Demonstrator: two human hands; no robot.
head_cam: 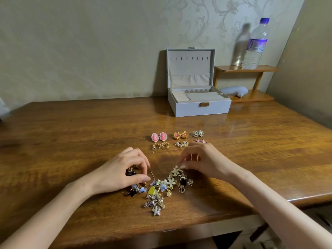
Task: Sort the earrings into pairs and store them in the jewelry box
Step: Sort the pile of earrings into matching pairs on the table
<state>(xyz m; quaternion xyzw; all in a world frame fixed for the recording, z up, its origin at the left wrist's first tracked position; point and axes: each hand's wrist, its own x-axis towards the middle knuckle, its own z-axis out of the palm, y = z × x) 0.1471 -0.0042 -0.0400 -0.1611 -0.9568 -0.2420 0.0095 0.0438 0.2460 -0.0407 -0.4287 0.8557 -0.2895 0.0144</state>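
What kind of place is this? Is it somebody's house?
Probably yes, a room in a home. A wooden table stands against patterned wallpaper. At the back are an open jewelry box and a water bottle on a small shelf.

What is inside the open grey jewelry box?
The grey jewelry box shows a row of small cream dividers and a flat cream pad, with nothing on them. The compartment floors are hidden by its walls.

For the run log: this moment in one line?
sorting | left hand, right hand at earring pile | pairs on table | jewelry box open
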